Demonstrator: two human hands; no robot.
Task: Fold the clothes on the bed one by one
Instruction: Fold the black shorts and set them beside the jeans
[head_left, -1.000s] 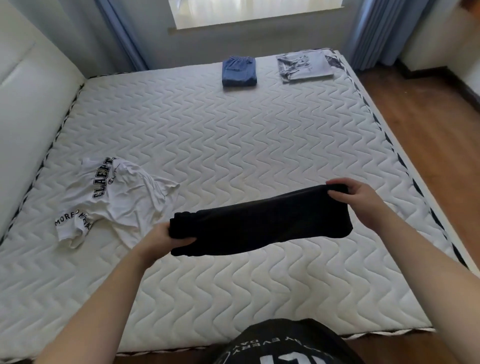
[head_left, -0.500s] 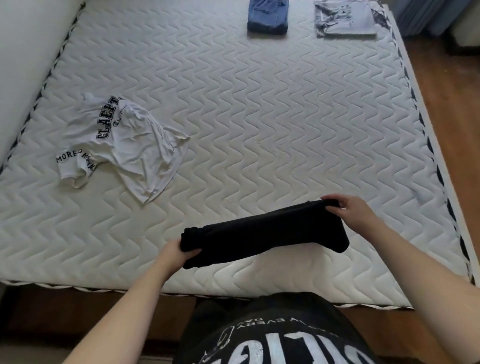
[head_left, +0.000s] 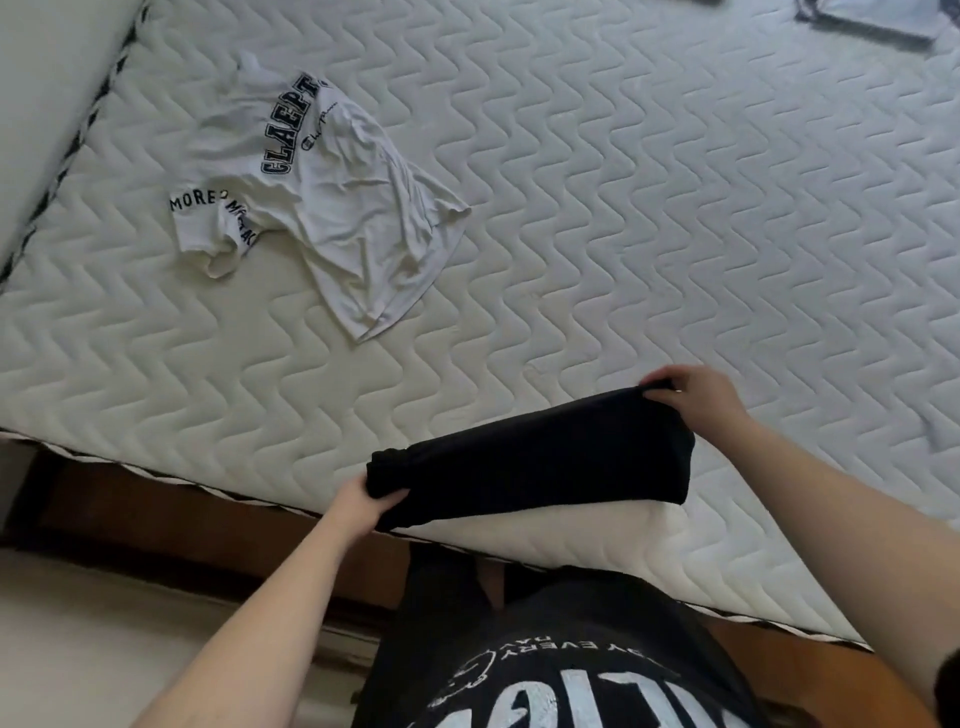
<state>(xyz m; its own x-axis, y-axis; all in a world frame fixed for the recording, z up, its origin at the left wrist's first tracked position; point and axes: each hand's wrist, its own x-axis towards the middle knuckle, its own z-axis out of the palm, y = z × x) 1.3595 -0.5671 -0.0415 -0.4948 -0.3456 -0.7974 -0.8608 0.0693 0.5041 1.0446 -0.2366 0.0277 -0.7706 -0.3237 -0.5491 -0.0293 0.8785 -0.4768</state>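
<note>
Head view: both hands, left hand (head_left: 363, 501) and right hand (head_left: 691, 397), grip the folded black garment (head_left: 535, 462) over the bed (head_left: 623, 234) edge; next, probably set it down.

Soft daylight, bright white mattress (head_left: 623, 234), faint shadows, slight motion blur, wide-angle bending at edges

One head-worn camera looks steeply down over the bed (head_left: 623, 234), close above its near edge.
</note>
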